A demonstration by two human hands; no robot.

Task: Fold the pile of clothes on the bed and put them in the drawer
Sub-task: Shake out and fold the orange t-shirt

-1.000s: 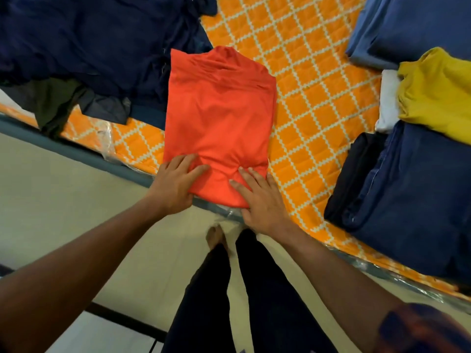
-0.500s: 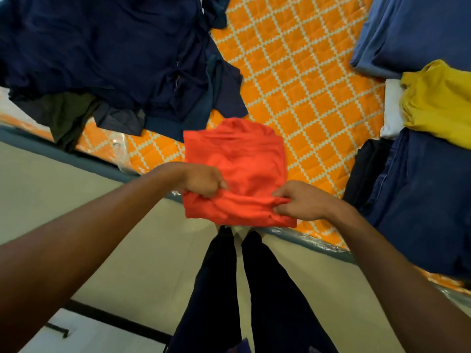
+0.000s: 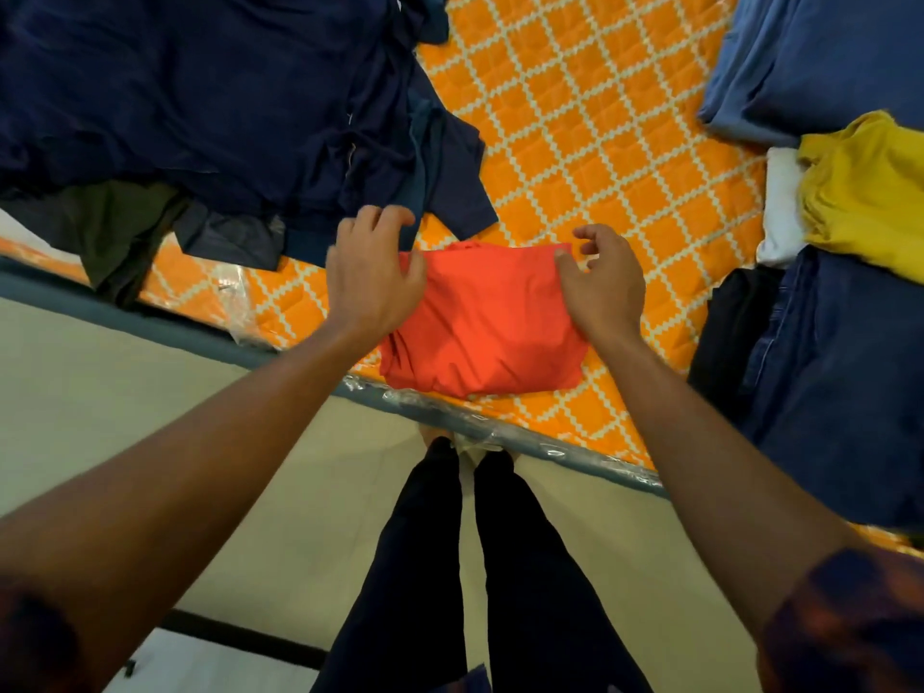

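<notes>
A red-orange garment (image 3: pixel 490 322) lies folded into a compact rectangle on the orange patterned bed (image 3: pixel 575 117), close to its front edge. My left hand (image 3: pixel 372 282) hovers over the garment's upper left corner, fingers loosely spread, thumb touching the cloth. My right hand (image 3: pixel 605 287) sits at the upper right corner, thumb on the fabric and fingers loosely curled above it, holding nothing. An unfolded pile of dark navy clothes (image 3: pixel 200 92) covers the bed's left side, just behind my left hand.
Folded clothes lie at the right: a blue piece (image 3: pixel 825 57), a yellow one (image 3: pixel 865 187) on a white one (image 3: pixel 780 207), navy jeans (image 3: pixel 850 372) and a black item (image 3: pixel 725 332). The bed's grey edge (image 3: pixel 550 442) runs diagonally, beige floor (image 3: pixel 100 392) below it.
Both hands gripped the garment's near edge, carried it up and over to the far edge, halving it, then let go. The hands now sit at its far corners.
</notes>
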